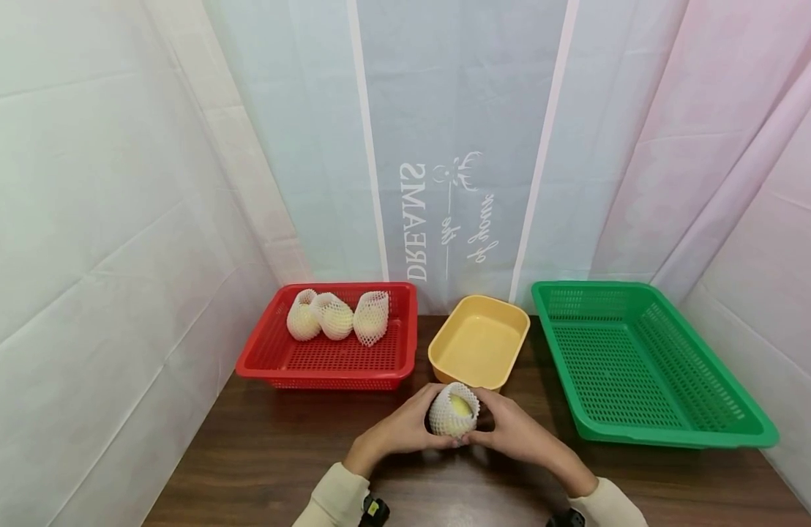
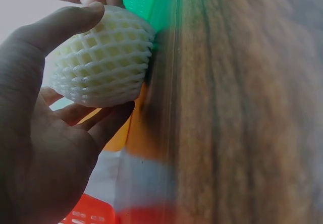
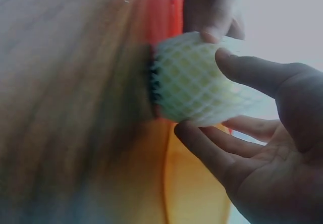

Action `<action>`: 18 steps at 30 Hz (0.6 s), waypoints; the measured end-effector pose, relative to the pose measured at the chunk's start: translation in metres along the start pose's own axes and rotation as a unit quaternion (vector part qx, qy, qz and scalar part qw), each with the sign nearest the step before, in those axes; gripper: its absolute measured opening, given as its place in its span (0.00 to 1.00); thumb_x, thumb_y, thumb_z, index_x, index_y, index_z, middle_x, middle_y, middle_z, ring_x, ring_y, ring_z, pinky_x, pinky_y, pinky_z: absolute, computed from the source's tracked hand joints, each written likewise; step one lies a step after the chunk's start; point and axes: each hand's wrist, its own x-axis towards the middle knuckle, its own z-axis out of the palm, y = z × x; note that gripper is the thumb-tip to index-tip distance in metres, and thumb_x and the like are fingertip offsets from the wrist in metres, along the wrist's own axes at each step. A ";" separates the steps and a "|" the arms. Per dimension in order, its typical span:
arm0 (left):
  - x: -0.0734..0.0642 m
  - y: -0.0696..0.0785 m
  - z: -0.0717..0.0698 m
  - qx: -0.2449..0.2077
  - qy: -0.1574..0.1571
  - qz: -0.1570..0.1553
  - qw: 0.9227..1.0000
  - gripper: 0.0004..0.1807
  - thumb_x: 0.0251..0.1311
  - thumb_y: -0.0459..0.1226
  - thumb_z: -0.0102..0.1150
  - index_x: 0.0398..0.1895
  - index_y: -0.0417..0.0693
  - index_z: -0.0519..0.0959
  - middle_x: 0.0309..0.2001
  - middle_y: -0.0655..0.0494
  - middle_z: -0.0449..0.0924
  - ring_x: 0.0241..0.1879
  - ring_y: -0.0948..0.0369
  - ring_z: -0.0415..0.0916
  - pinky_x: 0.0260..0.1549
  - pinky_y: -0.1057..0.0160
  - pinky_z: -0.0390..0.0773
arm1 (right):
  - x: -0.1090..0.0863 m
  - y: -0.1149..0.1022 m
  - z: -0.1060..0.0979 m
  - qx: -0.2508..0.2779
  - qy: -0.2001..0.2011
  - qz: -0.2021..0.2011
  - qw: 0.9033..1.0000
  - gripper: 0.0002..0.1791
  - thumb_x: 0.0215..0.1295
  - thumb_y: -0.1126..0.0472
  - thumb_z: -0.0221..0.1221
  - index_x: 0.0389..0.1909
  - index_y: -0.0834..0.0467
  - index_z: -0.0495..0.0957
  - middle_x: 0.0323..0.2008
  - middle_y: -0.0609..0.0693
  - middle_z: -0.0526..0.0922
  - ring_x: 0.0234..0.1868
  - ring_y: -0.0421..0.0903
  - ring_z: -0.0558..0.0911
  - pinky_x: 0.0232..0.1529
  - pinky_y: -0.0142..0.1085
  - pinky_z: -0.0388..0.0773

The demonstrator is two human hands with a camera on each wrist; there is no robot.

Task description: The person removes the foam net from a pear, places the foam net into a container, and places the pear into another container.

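A pale yellow, rounded fruit (image 1: 461, 405) in a white foam net (image 1: 443, 419) is between both hands, low over the front of the dark wood table. My left hand (image 1: 405, 429) grips it from the left, thumb on the near side and fingers curled round the far side. From the right, my right hand (image 1: 520, 433) holds it the same way, the two thumbs nearly meeting. The left wrist view shows the netted fruit (image 2: 108, 57) close to the tabletop; whether it touches is unclear. The fruit's exact kind is hidden by the net.
Three netted fruits (image 1: 336, 320) lie in a red basket (image 1: 326, 378) at the left. A yellow bin (image 1: 478, 344) stands just beyond the hands. To the right is a large green basket (image 1: 675, 437). Behind them hangs a printed curtain (image 1: 458, 88), with white cloth at both sides.
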 end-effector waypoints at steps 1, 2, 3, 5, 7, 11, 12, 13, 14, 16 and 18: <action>0.000 0.000 0.000 -0.005 -0.003 -0.003 1.000 0.46 0.56 0.51 0.81 0.75 0.55 0.67 0.65 0.61 0.75 0.63 0.67 0.73 0.65 0.61 0.76 | 0.000 -0.001 -0.002 0.000 -0.003 -0.004 1.000 0.38 0.63 0.58 0.76 0.70 0.64 0.72 0.61 0.60 0.82 0.55 0.51 0.88 0.50 0.39 0.88; 0.001 0.000 0.000 -0.009 -0.006 -0.006 1.000 0.46 0.56 0.52 0.81 0.75 0.56 0.67 0.65 0.61 0.75 0.62 0.67 0.73 0.65 0.61 0.76 | 0.000 -0.003 -0.005 0.000 -0.006 -0.003 1.000 0.36 0.63 0.58 0.76 0.69 0.64 0.73 0.61 0.59 0.83 0.55 0.51 0.88 0.51 0.40 0.88; 0.001 0.000 0.000 -0.014 -0.008 -0.009 1.000 0.46 0.56 0.52 0.81 0.75 0.56 0.67 0.65 0.62 0.74 0.62 0.68 0.73 0.64 0.61 0.76 | 0.000 -0.004 -0.007 -0.001 -0.007 -0.005 1.000 0.35 0.63 0.57 0.76 0.68 0.63 0.74 0.61 0.59 0.83 0.55 0.51 0.88 0.51 0.41 0.88; 0.001 0.001 0.000 -0.019 -0.013 -0.014 1.000 0.46 0.56 0.52 0.81 0.75 0.57 0.67 0.64 0.63 0.74 0.61 0.68 0.73 0.64 0.62 0.76 | -0.001 -0.008 -0.013 -0.009 -0.010 -0.006 1.000 0.33 0.64 0.57 0.75 0.67 0.62 0.75 0.60 0.57 0.84 0.54 0.49 0.89 0.53 0.42 0.87; 0.001 0.001 0.000 -0.022 -0.016 -0.015 1.000 0.45 0.56 0.52 0.80 0.75 0.58 0.67 0.64 0.63 0.74 0.60 0.69 0.73 0.63 0.62 0.76 | -0.002 -0.013 -0.019 -0.015 -0.009 -0.008 1.000 0.31 0.65 0.56 0.75 0.65 0.61 0.76 0.59 0.55 0.85 0.53 0.49 0.89 0.53 0.43 0.87; 0.001 0.002 0.000 -0.021 -0.018 -0.014 1.000 0.45 0.57 0.52 0.80 0.74 0.58 0.68 0.63 0.63 0.75 0.59 0.69 0.74 0.63 0.63 0.76 | -0.004 -0.024 -0.030 -0.025 0.001 -0.006 1.000 0.30 0.66 0.53 0.74 0.64 0.59 0.77 0.58 0.52 0.86 0.53 0.50 0.89 0.53 0.44 0.87; 0.001 0.002 0.000 -0.022 -0.019 -0.015 0.999 0.45 0.57 0.52 0.80 0.74 0.58 0.68 0.63 0.63 0.74 0.59 0.69 0.74 0.62 0.63 0.76 | -0.004 -0.027 -0.032 -0.026 0.004 -0.007 1.000 0.29 0.66 0.52 0.74 0.64 0.59 0.78 0.57 0.52 0.86 0.52 0.50 0.89 0.52 0.45 0.87; 0.002 0.002 0.000 -0.023 -0.020 -0.016 0.999 0.45 0.57 0.52 0.80 0.74 0.58 0.67 0.63 0.63 0.74 0.59 0.69 0.74 0.62 0.63 0.76 | -0.004 -0.029 -0.034 -0.028 0.007 -0.010 1.000 0.28 0.67 0.52 0.73 0.63 0.59 0.78 0.56 0.51 0.86 0.52 0.50 0.89 0.52 0.45 0.87; 0.002 0.002 0.000 -0.024 -0.021 -0.017 0.999 0.45 0.57 0.52 0.80 0.74 0.58 0.67 0.63 0.63 0.74 0.59 0.69 0.74 0.62 0.63 0.76 | -0.003 -0.032 -0.036 -0.027 0.010 -0.013 0.999 0.26 0.67 0.52 0.73 0.62 0.58 0.79 0.56 0.51 0.86 0.51 0.50 0.89 0.51 0.46 0.87; 0.002 0.002 0.000 -0.028 -0.024 -0.021 0.999 0.44 0.57 0.52 0.80 0.74 0.59 0.67 0.63 0.64 0.74 0.59 0.70 0.74 0.63 0.63 0.76 | -0.001 -0.037 -0.038 -0.025 0.019 -0.025 0.999 0.22 0.68 0.55 0.72 0.59 0.58 0.81 0.53 0.52 0.87 0.50 0.50 0.89 0.50 0.45 0.88; 0.002 0.002 0.000 -0.030 -0.026 -0.022 0.999 0.44 0.57 0.52 0.80 0.74 0.59 0.67 0.63 0.64 0.74 0.59 0.70 0.74 0.63 0.62 0.76 | 0.002 -0.041 -0.039 -0.024 0.029 -0.041 0.998 0.18 0.69 0.59 0.71 0.57 0.58 0.82 0.52 0.52 0.87 0.47 0.49 0.90 0.47 0.43 0.88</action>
